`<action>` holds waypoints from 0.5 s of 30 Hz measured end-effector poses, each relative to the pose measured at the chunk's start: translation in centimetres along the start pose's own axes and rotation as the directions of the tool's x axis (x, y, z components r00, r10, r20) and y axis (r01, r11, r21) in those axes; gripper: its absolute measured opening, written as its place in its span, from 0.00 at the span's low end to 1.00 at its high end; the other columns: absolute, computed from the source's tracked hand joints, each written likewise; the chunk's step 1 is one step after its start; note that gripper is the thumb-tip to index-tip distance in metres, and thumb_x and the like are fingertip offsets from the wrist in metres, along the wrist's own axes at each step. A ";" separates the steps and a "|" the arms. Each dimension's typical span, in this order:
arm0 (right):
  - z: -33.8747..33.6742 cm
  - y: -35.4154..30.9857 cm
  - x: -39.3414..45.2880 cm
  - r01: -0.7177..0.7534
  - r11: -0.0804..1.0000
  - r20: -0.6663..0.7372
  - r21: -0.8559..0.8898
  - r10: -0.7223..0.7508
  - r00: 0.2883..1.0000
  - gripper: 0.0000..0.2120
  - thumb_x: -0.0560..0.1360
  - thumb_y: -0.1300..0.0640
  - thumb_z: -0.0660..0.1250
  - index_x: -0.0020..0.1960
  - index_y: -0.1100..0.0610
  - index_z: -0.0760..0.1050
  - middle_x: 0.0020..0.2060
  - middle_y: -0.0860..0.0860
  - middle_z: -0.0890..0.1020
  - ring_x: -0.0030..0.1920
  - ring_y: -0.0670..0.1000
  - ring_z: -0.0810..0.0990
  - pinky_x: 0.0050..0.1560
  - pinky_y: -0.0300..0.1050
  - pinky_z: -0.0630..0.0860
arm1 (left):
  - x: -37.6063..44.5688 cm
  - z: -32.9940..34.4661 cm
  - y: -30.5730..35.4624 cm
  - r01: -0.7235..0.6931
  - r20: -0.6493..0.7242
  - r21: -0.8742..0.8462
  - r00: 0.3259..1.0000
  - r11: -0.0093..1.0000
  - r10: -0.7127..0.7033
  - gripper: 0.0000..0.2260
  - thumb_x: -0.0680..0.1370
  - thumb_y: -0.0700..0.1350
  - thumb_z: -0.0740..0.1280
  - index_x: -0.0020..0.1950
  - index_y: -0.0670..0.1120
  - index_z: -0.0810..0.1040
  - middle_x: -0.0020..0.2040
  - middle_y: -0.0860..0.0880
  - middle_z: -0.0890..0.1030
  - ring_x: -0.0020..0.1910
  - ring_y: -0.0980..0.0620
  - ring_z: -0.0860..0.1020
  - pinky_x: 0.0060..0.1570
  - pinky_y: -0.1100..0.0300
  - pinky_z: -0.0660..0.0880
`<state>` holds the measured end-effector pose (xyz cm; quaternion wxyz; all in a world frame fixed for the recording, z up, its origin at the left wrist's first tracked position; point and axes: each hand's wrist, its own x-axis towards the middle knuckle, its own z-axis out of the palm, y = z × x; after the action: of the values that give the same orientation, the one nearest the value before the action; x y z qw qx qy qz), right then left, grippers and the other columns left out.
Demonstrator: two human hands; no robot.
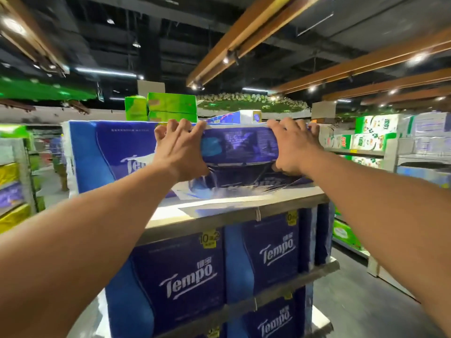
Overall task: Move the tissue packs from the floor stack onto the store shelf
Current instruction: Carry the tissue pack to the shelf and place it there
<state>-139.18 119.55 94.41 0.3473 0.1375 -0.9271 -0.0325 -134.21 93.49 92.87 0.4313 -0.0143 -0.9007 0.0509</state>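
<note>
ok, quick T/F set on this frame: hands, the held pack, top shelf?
1. Both hands grip one blue pack. True.
2. The left hand hangs idle. False: its fingers curl over the pack's top edge.
3. The pack is at the top shelf. True.
4. The shelves below are bare. False: they hold Tempo packs.
5. Green boxes show behind the top shelf. True.
6. The right hand holds a green box. False: it grips the blue pack.

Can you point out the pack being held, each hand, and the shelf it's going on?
tissue pack (238,145), head view, its printed blue face.
left hand (179,148), head view, back of hand.
right hand (291,145), head view, back of hand.
top shelf (207,219), head view, front edge.
</note>
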 end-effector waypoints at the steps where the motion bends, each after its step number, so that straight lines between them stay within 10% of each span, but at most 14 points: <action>1: 0.9 0.3 1.8 0.018 1.000 0.019 0.012 -0.018 1.000 0.52 0.63 0.42 0.80 0.78 0.45 0.54 0.72 0.54 0.65 0.71 0.60 0.63 0.68 0.60 0.58 | 1.3 0.9 -0.1 0.020 0.021 0.020 1.000 1.000 -0.020 0.44 0.57 0.61 0.78 0.71 0.56 0.66 0.60 0.44 0.72 0.62 0.40 0.67 0.59 0.44 0.63; 15: 11.1 3.7 24.9 0.117 0.963 0.277 0.243 -0.185 0.943 0.57 0.62 0.47 0.84 0.81 0.42 0.54 0.77 0.54 0.64 0.73 0.62 0.66 0.70 0.60 0.67 | 19.1 11.5 -2.4 0.174 0.291 0.143 0.934 0.974 -0.209 0.44 0.53 0.64 0.80 0.68 0.58 0.73 0.58 0.47 0.76 0.59 0.42 0.68 0.54 0.46 0.66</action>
<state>-165.26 115.82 102.37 0.1828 0.2403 -0.9530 0.0247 -155.10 91.52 100.76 0.2905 0.1064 -0.9489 0.0620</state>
